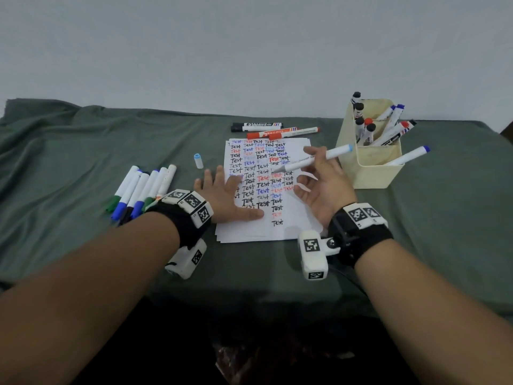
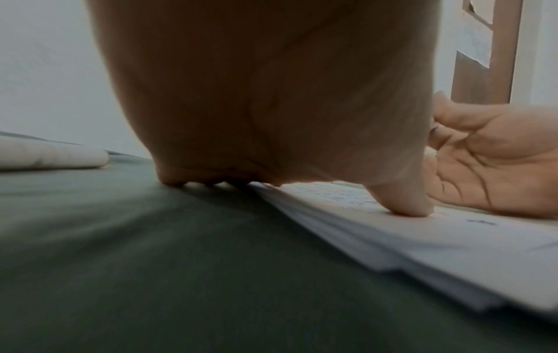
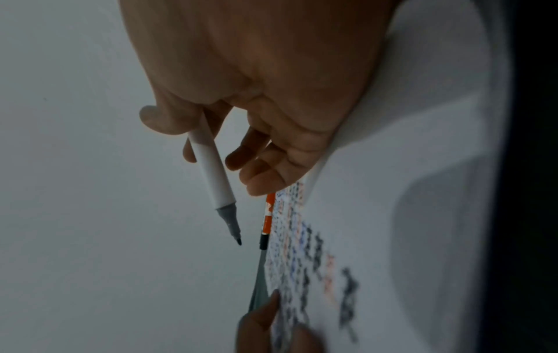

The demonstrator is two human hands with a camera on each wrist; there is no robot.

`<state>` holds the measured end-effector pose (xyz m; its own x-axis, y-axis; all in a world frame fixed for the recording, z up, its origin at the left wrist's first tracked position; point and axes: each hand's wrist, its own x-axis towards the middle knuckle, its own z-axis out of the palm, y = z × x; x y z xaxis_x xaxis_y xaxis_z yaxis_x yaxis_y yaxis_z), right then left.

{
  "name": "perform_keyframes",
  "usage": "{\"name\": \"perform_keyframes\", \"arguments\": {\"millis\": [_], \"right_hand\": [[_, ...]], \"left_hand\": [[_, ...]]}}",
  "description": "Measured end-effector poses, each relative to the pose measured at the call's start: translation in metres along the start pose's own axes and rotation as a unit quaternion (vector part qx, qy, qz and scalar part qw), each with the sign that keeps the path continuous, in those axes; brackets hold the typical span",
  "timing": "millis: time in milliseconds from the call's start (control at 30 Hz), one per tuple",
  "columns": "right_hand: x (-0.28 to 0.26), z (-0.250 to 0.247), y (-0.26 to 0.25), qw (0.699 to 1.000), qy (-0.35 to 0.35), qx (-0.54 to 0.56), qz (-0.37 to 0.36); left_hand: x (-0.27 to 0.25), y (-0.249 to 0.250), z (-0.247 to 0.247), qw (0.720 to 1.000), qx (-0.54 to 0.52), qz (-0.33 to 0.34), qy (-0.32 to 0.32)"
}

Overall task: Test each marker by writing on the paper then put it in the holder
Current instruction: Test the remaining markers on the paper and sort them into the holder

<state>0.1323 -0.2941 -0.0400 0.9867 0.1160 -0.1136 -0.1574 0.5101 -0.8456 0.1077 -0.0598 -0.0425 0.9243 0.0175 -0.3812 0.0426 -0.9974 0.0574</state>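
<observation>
A green cloth covers the table, with the sheet of paper near its front edge and the cream holder toward the back right corner. The left hand lies flat, fingers spread, on the paper's left edge. The right hand pinches an uncapped white marker above the paper, its loose cap standing left of the sheet.

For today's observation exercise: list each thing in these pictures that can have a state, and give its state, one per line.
Held marker: uncapped, pinched by right hand, tip above paper.
Paper: covered in "Test", pressed flat by left hand.
Loose cap: off, on the cloth.
Holder: upright, partly filled.
</observation>
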Motion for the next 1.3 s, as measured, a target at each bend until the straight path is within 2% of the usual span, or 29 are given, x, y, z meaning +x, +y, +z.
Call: {"name": "perform_keyframes", "arguments": {"millis": [233, 367, 433, 700, 933, 1300], "right_hand": [[0.002, -0.022, 0.011, 0.999, 0.041, 0.001, -0.025], [0.005, -0.032, 0.011, 0.982, 0.081, -0.139, -0.098], [0.005, -0.035, 0.011, 0.973, 0.096, -0.171, -0.122], [0.008, -0.034, 0.016, 0.958, 0.068, -0.255, -0.114], [0.009, -0.035, 0.017, 0.948, 0.092, -0.279, -0.124], [0.009, -0.033, 0.016, 0.941, 0.076, -0.308, -0.118]], "left_hand": [[0.000, 0.003, 0.000, 1.000, -0.003, 0.000, 0.000], [0.001, 0.004, 0.002, 1.000, -0.001, 0.008, -0.011], [0.002, 0.003, 0.003, 1.000, 0.000, 0.009, -0.017], [0.004, 0.003, 0.001, 0.999, 0.002, 0.006, -0.042], [0.001, 0.004, -0.001, 0.999, 0.000, 0.004, -0.041], [0.002, 0.004, 0.002, 1.000, 0.002, 0.003, -0.031]]}}
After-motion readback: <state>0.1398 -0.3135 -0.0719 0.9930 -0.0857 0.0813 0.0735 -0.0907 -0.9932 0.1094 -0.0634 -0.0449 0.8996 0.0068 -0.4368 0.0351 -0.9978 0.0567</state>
